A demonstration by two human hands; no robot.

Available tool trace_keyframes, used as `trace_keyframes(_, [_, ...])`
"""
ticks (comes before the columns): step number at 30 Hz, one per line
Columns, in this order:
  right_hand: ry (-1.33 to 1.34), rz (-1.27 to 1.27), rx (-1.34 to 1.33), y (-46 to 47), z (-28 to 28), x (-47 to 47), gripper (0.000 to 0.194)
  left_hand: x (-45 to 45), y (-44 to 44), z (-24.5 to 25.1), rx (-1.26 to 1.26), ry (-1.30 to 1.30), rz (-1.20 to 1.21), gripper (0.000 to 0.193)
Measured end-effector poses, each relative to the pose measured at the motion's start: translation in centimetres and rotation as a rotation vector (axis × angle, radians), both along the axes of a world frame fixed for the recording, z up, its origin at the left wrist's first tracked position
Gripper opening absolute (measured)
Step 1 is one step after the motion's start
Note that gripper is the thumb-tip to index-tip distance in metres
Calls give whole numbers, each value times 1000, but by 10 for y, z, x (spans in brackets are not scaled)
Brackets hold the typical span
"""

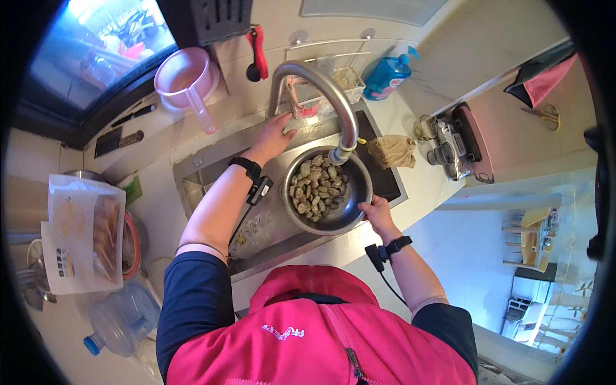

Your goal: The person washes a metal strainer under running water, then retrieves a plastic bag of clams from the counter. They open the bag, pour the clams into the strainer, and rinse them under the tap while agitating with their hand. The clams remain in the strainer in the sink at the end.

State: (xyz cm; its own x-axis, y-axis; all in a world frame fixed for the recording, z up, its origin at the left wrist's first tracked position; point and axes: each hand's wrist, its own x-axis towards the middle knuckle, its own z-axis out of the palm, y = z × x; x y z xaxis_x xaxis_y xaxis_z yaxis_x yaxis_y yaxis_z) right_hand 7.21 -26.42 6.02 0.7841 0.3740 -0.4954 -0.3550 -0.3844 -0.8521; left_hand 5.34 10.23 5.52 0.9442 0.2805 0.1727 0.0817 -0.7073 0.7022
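Note:
A round metal bowl (pixel 288 211) holds many clams (pixel 315 185) in their shells, heaped towards its left side. My right hand (pixel 378 214) grips the bowl's lower right rim, thumb on top. The curved metal faucet (pixel 327 86) arches over the bowl, its spout end just above the clams. Beside the faucet's base, my left hand (pixel 272 139) reaches out with fingers apart and nothing visible in it; whether it touches the faucet is hard to tell. Under the bowl lies the stainless steel sink (pixel 226 144), with a clear plastic bag (pixel 252 231) in its basin.
Behind the sink stand a wire rack (pixel 353 91) and a blue pump bottle (pixel 387 77). A brown bag (pixel 392 150) lies right of the bowl. A pink dipper (pixel 185 77), a cleaver (pixel 118 141) and a large water bottle (pixel 122 320) are on the left.

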Motion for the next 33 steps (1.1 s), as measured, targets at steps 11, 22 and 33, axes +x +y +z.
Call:
trace_keyframes(11, [10,-53,-15,12,-34,-12,4,2,3,-14,-330,447,-189,47])
trace_keyframes(22, [112,-138,173,22,-36,-21,9,-104,-26,-37,-860,299,234,33])
trace_keyframes(33, [164,-115,222,22,-24,-32,11,-139,-62,-26,-1095,339,190,15])
